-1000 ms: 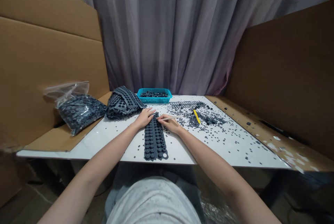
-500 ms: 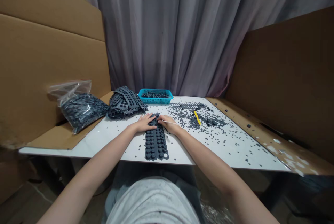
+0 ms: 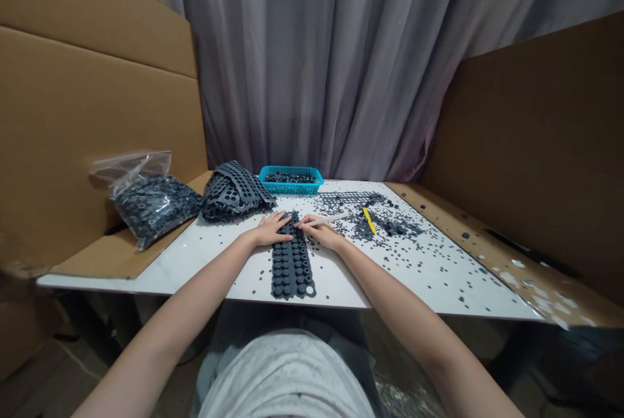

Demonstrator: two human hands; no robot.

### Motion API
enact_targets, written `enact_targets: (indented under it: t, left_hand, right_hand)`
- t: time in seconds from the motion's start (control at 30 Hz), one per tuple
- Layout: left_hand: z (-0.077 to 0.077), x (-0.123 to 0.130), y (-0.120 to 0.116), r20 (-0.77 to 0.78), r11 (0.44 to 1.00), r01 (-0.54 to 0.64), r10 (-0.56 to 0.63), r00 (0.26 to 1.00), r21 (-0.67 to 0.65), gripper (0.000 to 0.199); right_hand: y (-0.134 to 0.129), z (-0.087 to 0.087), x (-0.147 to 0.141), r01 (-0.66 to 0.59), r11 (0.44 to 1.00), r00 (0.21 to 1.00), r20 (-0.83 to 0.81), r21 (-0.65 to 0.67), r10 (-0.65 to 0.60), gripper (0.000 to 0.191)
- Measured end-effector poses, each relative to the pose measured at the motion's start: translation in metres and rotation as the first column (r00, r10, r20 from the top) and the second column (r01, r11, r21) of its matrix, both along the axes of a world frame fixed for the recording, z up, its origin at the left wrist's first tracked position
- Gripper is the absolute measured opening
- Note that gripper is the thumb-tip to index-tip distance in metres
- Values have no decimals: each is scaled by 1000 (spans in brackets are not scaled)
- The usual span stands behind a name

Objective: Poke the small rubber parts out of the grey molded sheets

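A dark strip (image 3: 292, 268) with rows of round raised pieces lies lengthwise on the white table, its near end close to the front edge. My left hand (image 3: 269, 229) rests with spread fingers on the strip's far left part and holds nothing. At the far right part of the strip, my right hand (image 3: 319, 231) is closed around a thin white stick (image 3: 327, 219), whose tip points down at the strip between the two hands. The tip's exact contact is too small to tell.
A blue basket (image 3: 291, 188) of small dark parts stands at the back. Left are perforated dark sheets (image 3: 234, 194) and a plastic bag (image 3: 153, 207) of dark rings. Small dark discs and a yellow tool (image 3: 369, 220) lie right. Cardboard walls flank the table (image 3: 195, 268).
The white stick in my right hand has tilted, its free end now higher and further right. My right hand has shifted slightly right. My left hand has stayed in place.
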State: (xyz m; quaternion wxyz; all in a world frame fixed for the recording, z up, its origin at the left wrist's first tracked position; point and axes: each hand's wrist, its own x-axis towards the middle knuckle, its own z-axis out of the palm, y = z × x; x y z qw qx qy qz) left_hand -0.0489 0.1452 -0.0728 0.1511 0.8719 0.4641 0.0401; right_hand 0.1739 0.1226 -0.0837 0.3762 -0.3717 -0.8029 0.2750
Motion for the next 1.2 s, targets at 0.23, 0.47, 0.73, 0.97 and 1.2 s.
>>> enact_targets:
  t: [0.23, 0.47, 0.73, 0.97, 1.2]
  left_hand:
    - [1, 0, 0, -2, 1000, -2, 2, 1000, -4, 82]
    - [3, 1, -2, -12, 1000, -5, 4, 1000, -19, 84]
    - [2, 0, -1, -4, 1000, -3, 3, 1000, -21, 83]
    - [2, 0, -1, 0, 1000, -3, 3, 1000, -17, 83]
    - [0, 0, 1, -8, 1000, 1, -1, 1000, -11, 82]
  right_hand:
    - [-4, 2, -4, -53, 999, 998, 16, -4, 53, 24]
    - [-4, 3, -6, -37, 995, 998, 63, 93, 31, 15]
    - [-7, 4, -5, -59, 995, 995, 86, 86, 52, 19]
    - [-5, 4, -6, -51, 991, 990, 135, 127, 34, 11]
    - [-5, 5, -9, -19, 991, 995, 96, 130, 6, 13]
